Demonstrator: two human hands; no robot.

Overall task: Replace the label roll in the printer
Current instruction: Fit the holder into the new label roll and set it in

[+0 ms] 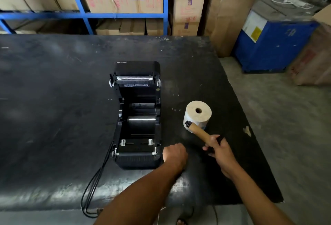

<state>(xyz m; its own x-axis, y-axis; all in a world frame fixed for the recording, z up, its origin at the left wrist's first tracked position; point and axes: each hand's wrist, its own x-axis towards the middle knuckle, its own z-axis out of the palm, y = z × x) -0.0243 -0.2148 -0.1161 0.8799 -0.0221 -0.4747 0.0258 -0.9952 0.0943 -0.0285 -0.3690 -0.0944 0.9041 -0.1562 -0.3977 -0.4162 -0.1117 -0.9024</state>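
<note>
A black label printer [137, 115] sits on the dark table [53, 99] with its lid swung open, and no roll lies in its bay. A full white label roll [197, 115] stands on end to the right of it. My right hand [219, 150] grips an empty brown cardboard core [200, 132] with a black spindle through it; the core's far end is in front of the white roll. My left hand [174, 155] rests as a closed fist on the table by the printer's front right corner, with nothing visible in it.
Black cables [93, 185] run from the printer's left side over the table's front edge. Blue shelving [114, 16] with cardboard boxes stands behind the table. A blue machine [274, 43] and brown paper sacks stand on the floor to the right.
</note>
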